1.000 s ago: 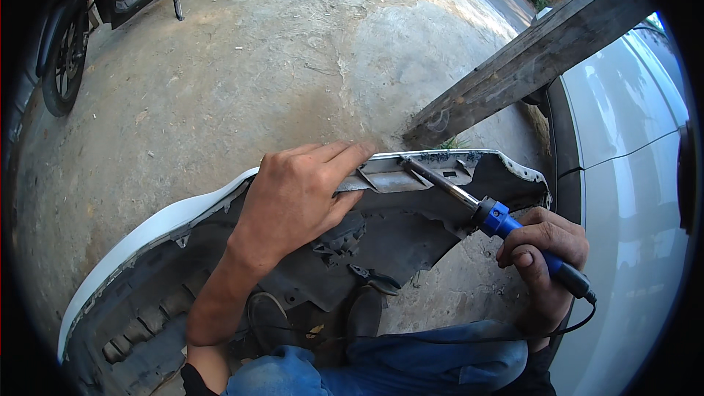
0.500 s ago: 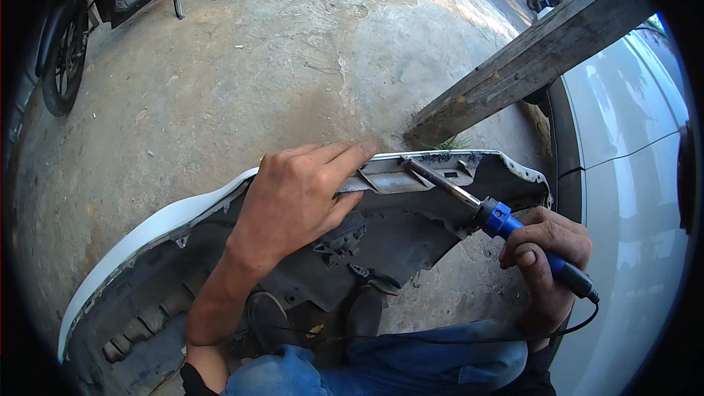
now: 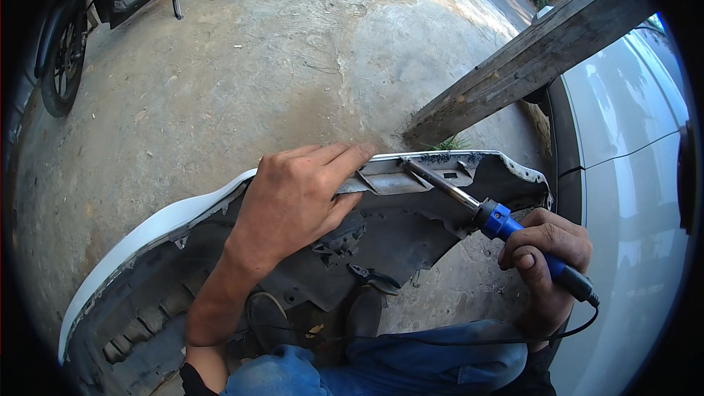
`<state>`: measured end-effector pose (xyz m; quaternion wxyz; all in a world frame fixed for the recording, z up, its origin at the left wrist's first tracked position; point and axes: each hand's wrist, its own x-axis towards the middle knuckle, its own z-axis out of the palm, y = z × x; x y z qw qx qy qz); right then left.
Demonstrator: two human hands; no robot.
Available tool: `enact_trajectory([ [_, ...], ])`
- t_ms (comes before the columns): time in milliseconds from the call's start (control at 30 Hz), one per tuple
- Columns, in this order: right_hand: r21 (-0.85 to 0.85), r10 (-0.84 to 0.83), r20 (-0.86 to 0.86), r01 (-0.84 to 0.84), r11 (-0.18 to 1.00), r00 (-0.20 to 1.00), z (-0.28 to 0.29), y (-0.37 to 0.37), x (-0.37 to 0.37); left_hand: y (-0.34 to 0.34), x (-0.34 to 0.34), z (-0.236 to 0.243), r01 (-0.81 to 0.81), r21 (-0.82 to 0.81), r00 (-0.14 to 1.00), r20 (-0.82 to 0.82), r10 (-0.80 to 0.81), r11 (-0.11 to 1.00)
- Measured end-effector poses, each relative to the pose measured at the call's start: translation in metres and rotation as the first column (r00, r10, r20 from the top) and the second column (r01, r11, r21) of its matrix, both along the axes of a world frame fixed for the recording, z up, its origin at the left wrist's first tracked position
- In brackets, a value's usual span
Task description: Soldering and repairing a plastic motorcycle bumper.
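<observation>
A white car bumper (image 3: 165, 218) lies with its dark inner side toward me, curving from the lower left to the right. My left hand (image 3: 297, 198) grips its upper edge, fingers over the rim and thumb on the inner side. In my right hand (image 3: 550, 249) is a blue-handled soldering iron (image 3: 502, 224), fingers wrapped around the grip. Its metal barrel slants up and left, the tip at the bumper's inner flange just right of my left hand. Whether the tip presses in cannot be seen. A black cord hangs from the handle's end and runs across my knees.
Pliers (image 3: 374, 279) rest near my shoes, at the bumper's torn inner liner. A wooden post (image 3: 528, 59) slants up behind the bumper. To the right stands a white car (image 3: 631, 176); a motorbike (image 3: 70, 59) is parked at the far left on the concrete floor (image 3: 242, 66).
</observation>
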<state>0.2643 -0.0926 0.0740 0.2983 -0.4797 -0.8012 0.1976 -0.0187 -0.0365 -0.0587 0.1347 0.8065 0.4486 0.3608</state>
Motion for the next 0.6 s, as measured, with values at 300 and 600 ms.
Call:
enact_trajectory([
  [300,-0.001,-0.003,0.001,0.003,1.000,1.000,0.000,-0.001,-0.003,0.000,0.000,-0.003,-0.012,0.009,1.000,-0.002,0.012,1.000],
  [600,0.037,0.024,-0.093,-0.021,0.999,0.995,-0.001,-0.008,0.010,0.001,0.001,0.001,-0.034,-0.024,0.999,0.010,0.034,0.999],
])
